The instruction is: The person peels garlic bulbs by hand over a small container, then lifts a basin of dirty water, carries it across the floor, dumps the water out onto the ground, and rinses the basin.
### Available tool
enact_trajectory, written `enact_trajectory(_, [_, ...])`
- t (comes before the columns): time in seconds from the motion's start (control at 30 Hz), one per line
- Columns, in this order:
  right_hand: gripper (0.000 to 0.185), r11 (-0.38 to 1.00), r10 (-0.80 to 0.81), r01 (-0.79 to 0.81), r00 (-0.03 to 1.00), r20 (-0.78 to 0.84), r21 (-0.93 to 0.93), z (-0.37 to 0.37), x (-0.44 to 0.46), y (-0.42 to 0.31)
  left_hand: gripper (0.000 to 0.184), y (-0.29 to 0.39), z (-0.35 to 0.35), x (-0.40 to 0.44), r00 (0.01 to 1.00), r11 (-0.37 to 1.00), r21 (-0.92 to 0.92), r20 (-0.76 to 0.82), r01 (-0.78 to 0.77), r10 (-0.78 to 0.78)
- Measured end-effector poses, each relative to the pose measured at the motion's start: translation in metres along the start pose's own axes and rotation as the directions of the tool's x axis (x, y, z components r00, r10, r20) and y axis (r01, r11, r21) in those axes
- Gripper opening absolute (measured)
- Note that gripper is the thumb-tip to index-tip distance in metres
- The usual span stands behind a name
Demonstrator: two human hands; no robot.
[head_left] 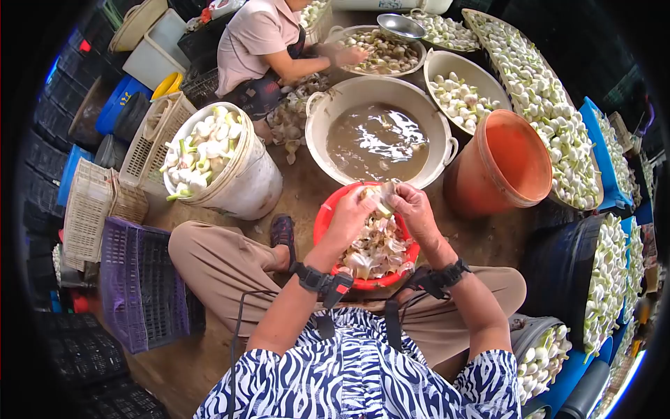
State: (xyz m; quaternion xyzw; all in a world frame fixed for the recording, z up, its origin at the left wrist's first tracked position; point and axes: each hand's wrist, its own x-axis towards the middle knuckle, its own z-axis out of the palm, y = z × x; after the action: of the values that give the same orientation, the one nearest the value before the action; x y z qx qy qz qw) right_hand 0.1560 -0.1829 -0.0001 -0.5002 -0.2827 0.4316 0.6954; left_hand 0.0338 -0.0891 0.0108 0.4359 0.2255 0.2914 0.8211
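Observation:
Over the red basin between my knees, both hands come together on one pale garlic bulb. My left hand has its fingers closed around the near side of it. With thumb and fingers pinched, my right hand grips the bulb's upper right, where a greyish flake shows that I cannot make out clearly. Loose garlic skins fill the basin below. The fingers partly hide the bulb.
Ahead stands a wide basin of murky water. A white bucket of garlic is at left, an orange bucket at right. A co-worker sits by a basin of garlic. Purple crates stand lower left.

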Motion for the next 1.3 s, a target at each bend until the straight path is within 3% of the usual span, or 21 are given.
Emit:
enact_trajectory(0.03, [0.01, 0.928, -0.105, 0.112, 0.994, 0.039, -0.355, -0.007, 0.001, -0.002, 0.018, 0.002, -0.009, 0.002, 0.995, 0.945, 0.327, 0.094, -0.004, -0.028])
enact_trajectory(0.07, [0.011, 0.722, -0.188, 0.214, 0.976, 0.111, -0.658, -0.012, 0.001, -0.003, 0.02, 0.003, -0.016, 0.005, 0.981, 0.787, 0.616, 0.175, -0.041, -0.086])
enact_trajectory(0.1, [0.011, 0.724, -0.189, 0.21, 0.976, 0.103, -0.657, -0.011, 0.0, -0.004, 0.02, 0.008, -0.015, 0.004, 0.979, 0.785, 0.618, 0.179, -0.04, -0.092])
enact_trajectory(0.13, [0.012, 0.913, -0.163, 0.145, 0.986, -0.017, -0.381, -0.008, 0.0, -0.004, 0.022, 0.014, -0.014, 0.003, 0.955, 0.854, 0.513, 0.199, 0.089, -0.219])
enact_trajectory(0.17, [0.013, 0.994, -0.099, 0.094, 0.989, -0.113, -0.053, -0.005, 0.0, -0.006, 0.023, 0.019, -0.013, 0.002, 0.915, 0.889, 0.401, 0.228, 0.223, -0.332])
enact_trajectory(0.2, [0.015, 0.99, -0.048, 0.073, 0.978, -0.201, 0.12, -0.003, 0.004, -0.02, 0.028, 0.009, -0.023, 0.005, 0.889, 0.917, 0.283, 0.282, 0.283, -0.361])
enact_trajectory(0.23, [0.015, 0.998, -0.052, 0.058, 0.985, -0.164, 0.035, -0.033, 0.013, -0.009, 0.028, 0.01, -0.023, 0.003, 0.89, 0.916, 0.291, 0.28, 0.277, -0.358])
enact_trajectory(0.27, [0.022, 0.922, 0.003, -0.033, 0.997, -0.078, -0.386, -0.052, 0.014, -0.007, 0.03, 0.01, -0.023, 0.0, 0.914, 0.953, 0.022, 0.276, 0.303, -0.297])
enact_trajectory(0.3, [0.031, 0.666, 0.088, -0.076, 0.996, -0.023, -0.742, -0.06, 0.018, -0.006, 0.032, 0.012, -0.024, -0.001, 0.938, 0.92, -0.251, 0.254, 0.301, -0.238])
enact_trajectory(0.37, [0.037, 0.61, 0.042, 0.212, 0.954, 0.298, -0.764, -0.032, -0.005, -0.012, 0.036, 0.015, -0.03, 0.0, 0.949, 0.902, -0.322, 0.227, 0.286, -0.22])
enact_trajectory(0.43, [0.033, 0.523, 0.036, 0.148, 0.98, 0.195, -0.839, -0.005, -0.009, -0.021, 0.036, 0.007, -0.034, 0.003, 0.974, 0.926, -0.32, 0.165, 0.2, -0.153])
enact_trajectory(0.5, [0.023, 0.741, -0.18, 0.191, 0.98, 0.083, -0.643, 0.01, -0.007, -0.031, 0.036, 0.004, -0.029, 0.001, 0.971, 0.958, -0.2, 0.162, 0.206, -0.175])
enact_trajectory(0.67, [0.012, 0.616, -0.246, 0.206, 0.967, 0.063, -0.76, 0.014, 0.0, -0.016, 0.037, -0.006, -0.022, -0.001, 0.991, 0.997, 0.024, 0.108, 0.074, -0.076])
enact_trajectory(0.73, [0.008, 0.408, -0.404, 0.29, 0.908, 0.114, -0.866, 0.016, 0.001, -0.014, 0.037, -0.009, -0.021, -0.003, 0.994, 0.998, 0.036, 0.097, 0.05, -0.053])
enact_trajectory(0.83, [0.006, 0.365, -0.349, 0.201, 0.935, 0.066, -0.909, 0.022, -0.001, -0.022, 0.039, -0.009, -0.024, -0.004, 0.991, 0.999, 0.031, 0.129, 0.027, -0.031])
enact_trajectory(0.9, [0.006, 0.315, -0.326, 0.18, 0.943, 0.072, -0.932, 0.01, 0.005, -0.002, 0.037, -0.006, -0.024, -0.004, 0.989, 0.981, -0.188, 0.144, 0.043, -0.016])
enact_trajectory(0.97, [0.006, 0.258, -0.306, 0.172, 0.948, 0.089, -0.951, -0.001, 0.008, 0.022, 0.038, -0.002, -0.027, -0.001, 0.984, 0.968, -0.246, 0.176, 0.049, -0.005])
enact_trajectory(1.03, [0.003, 0.246, -0.037, 0.288, 0.957, 0.288, -0.925, -0.007, -0.001, 0.039, 0.038, -0.001, -0.029, 0.003, 0.988, 0.901, -0.427, 0.154, 0.071, -0.005])
enact_trajectory(1.1, [0.007, 0.306, 0.016, 0.251, 0.963, 0.268, -0.918, -0.005, 0.002, 0.034, 0.04, 0.0, -0.035, 0.008, 0.992, 0.92, -0.381, 0.108, 0.098, -0.061])
enact_trajectory(1.17, [0.016, 0.851, 0.007, 0.026, 0.998, 0.061, -0.525, 0.006, 0.003, -0.008, 0.043, -0.002, -0.036, 0.006, 0.982, 0.921, -0.386, 0.186, 0.058, 0.016])
enact_trajectory(1.3, [0.019, 0.915, -0.073, 0.087, 0.996, 0.051, -0.394, 0.011, 0.007, -0.019, 0.049, -0.001, -0.023, 0.005, 0.983, 0.955, -0.283, 0.179, 0.093, -0.042])
